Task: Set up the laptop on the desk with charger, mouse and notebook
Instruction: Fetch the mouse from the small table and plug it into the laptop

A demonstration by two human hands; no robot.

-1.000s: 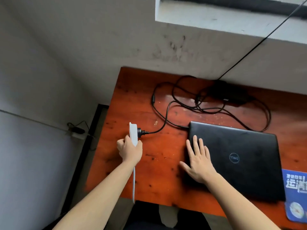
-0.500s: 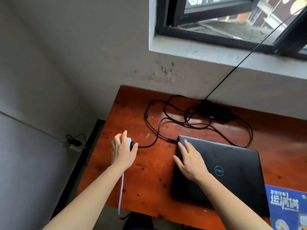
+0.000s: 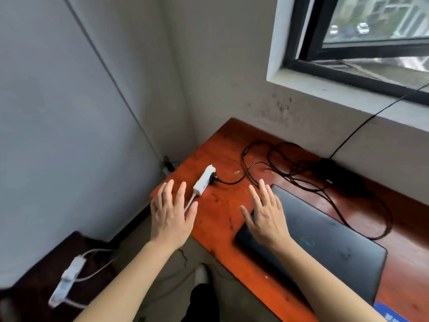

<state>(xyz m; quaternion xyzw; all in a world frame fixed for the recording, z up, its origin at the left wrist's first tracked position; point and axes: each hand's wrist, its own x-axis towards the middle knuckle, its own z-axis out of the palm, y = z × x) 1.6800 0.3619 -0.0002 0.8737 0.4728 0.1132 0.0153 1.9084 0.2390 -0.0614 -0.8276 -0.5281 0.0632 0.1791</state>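
Note:
A closed black laptop (image 3: 325, 238) lies on the red-brown wooden desk (image 3: 222, 205). My right hand (image 3: 267, 217) rests flat on its near left corner, fingers spread. A small white power strip (image 3: 203, 181) lies on the desk's left part with the charger's black plug (image 3: 214, 178) in it. The black charger cable (image 3: 301, 175) loops back to the charger brick (image 3: 336, 170) near the wall. My left hand (image 3: 171, 214) hovers open just in front of the strip, holding nothing. A blue notebook corner (image 3: 386, 312) shows at the bottom right.
Walls meet in a corner left of the desk. A window with a black frame (image 3: 348, 73) sits above it, with a thin black cable (image 3: 371, 117) running from it. Another white power strip (image 3: 67, 282) lies on a dark surface at lower left.
My left hand has let go of the white power strip and drawn back, open. The view has swung to the left; my right hand stays on the laptop.

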